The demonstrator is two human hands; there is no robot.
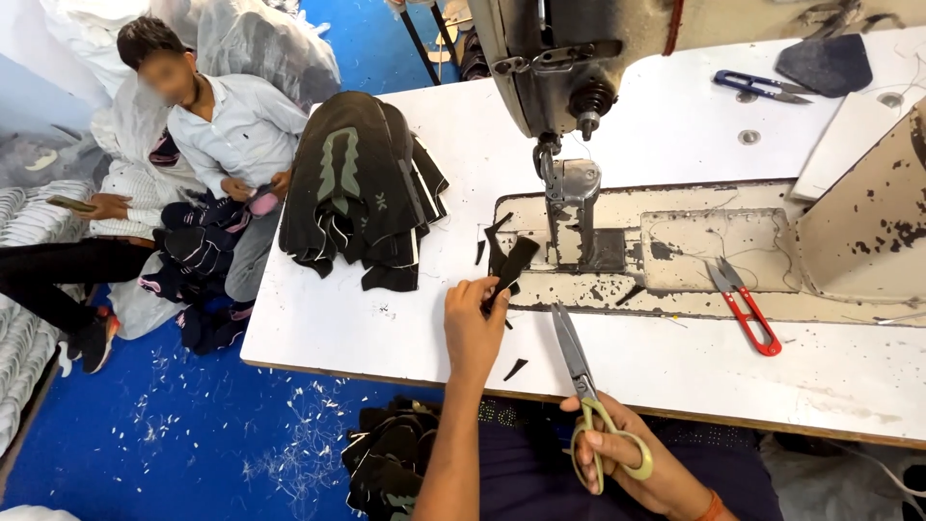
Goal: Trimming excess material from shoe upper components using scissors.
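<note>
Hands at sewing table [386, 328]: we are pinching a black fabric strip [511, 265] in the left hand [473, 323], near the presser foot; the right hand [627, 458] is gripping yellow-handled scissors [588, 396], blades pointing far, ready for trimming.

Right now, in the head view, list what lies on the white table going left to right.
Stack of black fabric pieces → left hand holding a black strip → yellow-handled scissors in the right hand → red thread snips.

Blue floor [193, 425] littered with white scraps (thread bits maybe), white worktop [386, 318], a person [222, 135] sitting left.
</note>
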